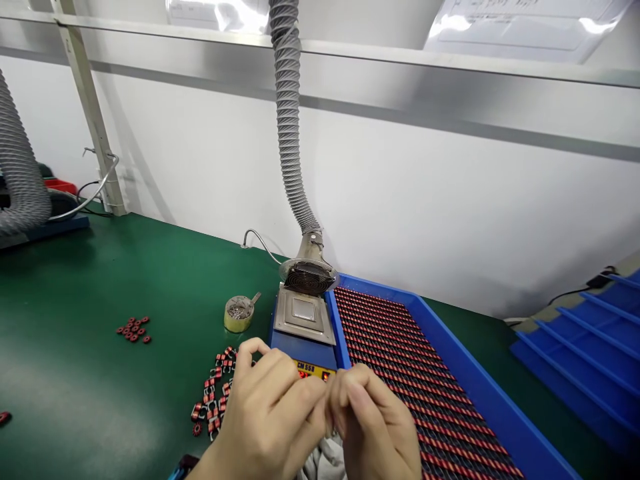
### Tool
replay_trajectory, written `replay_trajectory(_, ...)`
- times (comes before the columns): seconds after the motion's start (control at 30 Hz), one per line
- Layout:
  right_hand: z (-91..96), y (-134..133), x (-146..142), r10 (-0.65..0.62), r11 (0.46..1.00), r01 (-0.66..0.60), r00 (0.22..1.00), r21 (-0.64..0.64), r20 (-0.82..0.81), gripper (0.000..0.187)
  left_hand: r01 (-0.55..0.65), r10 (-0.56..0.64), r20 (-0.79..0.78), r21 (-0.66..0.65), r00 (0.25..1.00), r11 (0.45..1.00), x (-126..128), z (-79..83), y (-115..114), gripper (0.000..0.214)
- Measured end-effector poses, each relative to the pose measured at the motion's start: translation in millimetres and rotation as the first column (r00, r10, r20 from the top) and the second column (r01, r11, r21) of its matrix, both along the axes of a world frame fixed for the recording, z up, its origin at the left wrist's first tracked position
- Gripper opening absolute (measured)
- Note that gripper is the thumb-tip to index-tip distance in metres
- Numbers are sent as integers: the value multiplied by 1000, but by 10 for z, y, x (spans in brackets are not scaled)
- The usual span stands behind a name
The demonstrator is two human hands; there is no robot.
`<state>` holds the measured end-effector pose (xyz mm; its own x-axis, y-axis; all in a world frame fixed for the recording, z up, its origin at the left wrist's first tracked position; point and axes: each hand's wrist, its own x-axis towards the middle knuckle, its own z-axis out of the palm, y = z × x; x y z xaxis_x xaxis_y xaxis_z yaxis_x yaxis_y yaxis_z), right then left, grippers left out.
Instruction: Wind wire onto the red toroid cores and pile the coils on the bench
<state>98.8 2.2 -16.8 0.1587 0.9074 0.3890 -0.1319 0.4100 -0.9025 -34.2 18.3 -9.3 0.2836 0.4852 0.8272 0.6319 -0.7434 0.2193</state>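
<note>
My left hand [267, 417] and right hand [375, 423] met by the blue tray [493, 393], their fingers [300, 393] pinched narrow; I couldn't tell if they held anything, and red coils [213, 400] lay beside them on the worktop [100, 400]

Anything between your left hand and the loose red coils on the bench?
Nothing visible: the left hand sits right beside the loose coils, with no object between them.
</note>
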Motion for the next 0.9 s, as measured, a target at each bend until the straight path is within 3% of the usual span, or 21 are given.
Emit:
replay_trajectory(0.07,1,6,-14,-112,988,111,994,107,-3,28,49,-44,83,-64,996,997,-13,17,7,20)
replay_trajectory(0.13,2,11,-54,-285,934,265,957,240,52,13,122,-95,199,-129,975,984,-13,66,15,19)
replay_trajectory(0.2,7,19,-99,-339,894,299,938,334,68,28,178,-125,303,-157,945,971,0,123,21,19)
replay_trajectory(0.33,33,60,-96,-259,882,198,962,428,89,36,250,-155,422,-180,893,951,18,190,21,19)
replay_trajectory(0.5,40,128,70,-62,909,-29,977,415,204,45,339,-178,481,-272,859,901,4,193,15,18)
replay_trajectory(0.63,18,116,72,-55,911,-34,978,411,203,41,313,-197,431,-218,881,924,17,160,17,19)
replay_trajectory(0.7,9,83,27,-98,930,35,983,366,155,29,217,-167,345,-110,924,970,35,126,20,20)
replay_trajectory(0.77,6,49,-9,-79,976,64,995,211,63,13,84,-87,233,24,968,996,53,89,22,21)
replay_trajectory(0.83,9,34,-13,52,998,-54,995,-28,-80,21,-15,-2,144,119,990,993,65,63,25,19)
replay_trajectory(0.9,14,45,12,207,952,-253,946,-171,-248,30,-47,27,135,148,990,988,68,57,29,19)
